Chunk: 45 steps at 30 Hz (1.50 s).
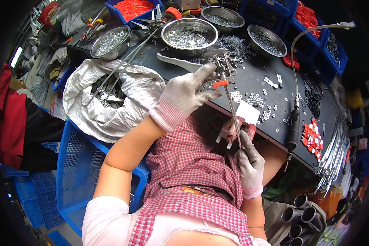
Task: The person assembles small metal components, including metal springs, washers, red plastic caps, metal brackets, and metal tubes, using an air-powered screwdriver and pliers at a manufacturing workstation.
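Head view: a metal tool head (224, 69) was clasped between the thumb and curled fingers of the gloved left hand (188, 91), an orange tab (221, 84) being exposed just beside the thumb. Below this grip, the lower part of a metal rod (232, 108) was pinched by the fingers of the gloved right hand (249, 162). Small metal pieces (188, 37) were held in a steel bowl (180, 50) beyond the left grip; to its left, a white sack (141, 86) was spread open. Farther off, a blue bin (281, 9) was marked with a small white label (270, 2), its print too small to be read.
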Each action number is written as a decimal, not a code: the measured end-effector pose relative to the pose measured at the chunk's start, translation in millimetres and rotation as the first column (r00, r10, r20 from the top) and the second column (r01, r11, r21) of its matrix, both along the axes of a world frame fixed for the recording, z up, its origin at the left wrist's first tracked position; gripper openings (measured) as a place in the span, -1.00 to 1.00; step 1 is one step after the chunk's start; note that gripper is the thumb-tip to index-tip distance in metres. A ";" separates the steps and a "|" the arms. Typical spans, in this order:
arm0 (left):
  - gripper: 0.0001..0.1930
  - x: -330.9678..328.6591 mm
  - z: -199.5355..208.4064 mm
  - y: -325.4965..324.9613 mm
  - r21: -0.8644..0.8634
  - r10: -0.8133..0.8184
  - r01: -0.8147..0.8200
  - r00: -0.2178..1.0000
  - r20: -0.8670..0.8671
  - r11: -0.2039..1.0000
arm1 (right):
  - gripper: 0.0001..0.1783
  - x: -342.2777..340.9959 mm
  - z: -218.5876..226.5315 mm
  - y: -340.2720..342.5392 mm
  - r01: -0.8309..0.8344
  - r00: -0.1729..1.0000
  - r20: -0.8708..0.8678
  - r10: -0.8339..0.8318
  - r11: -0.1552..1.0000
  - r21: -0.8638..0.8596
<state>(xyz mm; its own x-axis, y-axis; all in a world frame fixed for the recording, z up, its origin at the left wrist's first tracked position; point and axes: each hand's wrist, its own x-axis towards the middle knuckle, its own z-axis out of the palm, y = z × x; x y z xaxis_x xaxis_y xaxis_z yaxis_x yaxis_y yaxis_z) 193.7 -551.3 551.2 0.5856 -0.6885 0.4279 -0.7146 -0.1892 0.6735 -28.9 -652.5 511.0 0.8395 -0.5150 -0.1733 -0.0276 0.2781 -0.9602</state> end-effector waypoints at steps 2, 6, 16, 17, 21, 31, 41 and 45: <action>-0.38 -4.0 -1.7 -0.2 0.024 0.003 -0.004 1.000 0.017 1.000 | -0.47 2.7 -1.6 3.0 0.010 1.000 -0.004 -0.011 0.998 -0.061; -0.40 -19.5 2.7 -0.6 0.056 -0.063 0.062 0.998 0.016 0.997 | -0.51 15.8 0.6 -0.1 0.044 0.999 0.010 -0.044 0.883 -0.467; -0.42 -62.4 46.1 -12.4 0.072 0.043 -0.072 0.938 0.345 0.995 | -0.78 58.8 62.3 -16.1 0.298 0.946 0.263 -0.190 0.829 -0.473; -0.43 -59.9 59.6 -13.4 -0.033 0.061 -0.052 0.901 0.430 0.998 | -0.77 66.9 73.1 -21.2 0.353 0.906 0.390 -0.162 0.799 -0.486; -0.49 -69.5 131.4 -14.1 0.040 0.054 -0.090 0.842 0.537 0.995 | -0.76 73.5 123.9 -40.4 0.315 0.877 0.470 -0.105 0.862 -0.396; -0.75 -3.2 88.6 -32.9 -0.809 -0.087 0.234 0.971 0.223 0.539 | -0.76 65.4 53.2 -55.0 0.283 0.715 0.695 -0.083 0.942 -0.178; -0.67 11.7 63.3 -43.8 -0.457 -0.423 0.274 0.866 -0.265 0.846 | -0.81 35.1 163.1 -235.3 0.431 0.753 0.623 -0.210 0.873 -0.227; -0.71 10.9 35.9 -25.5 -0.417 -0.363 0.184 0.840 -0.403 0.890 | -0.79 -35.3 140.6 -352.6 0.714 0.694 0.214 -0.688 0.619 -0.327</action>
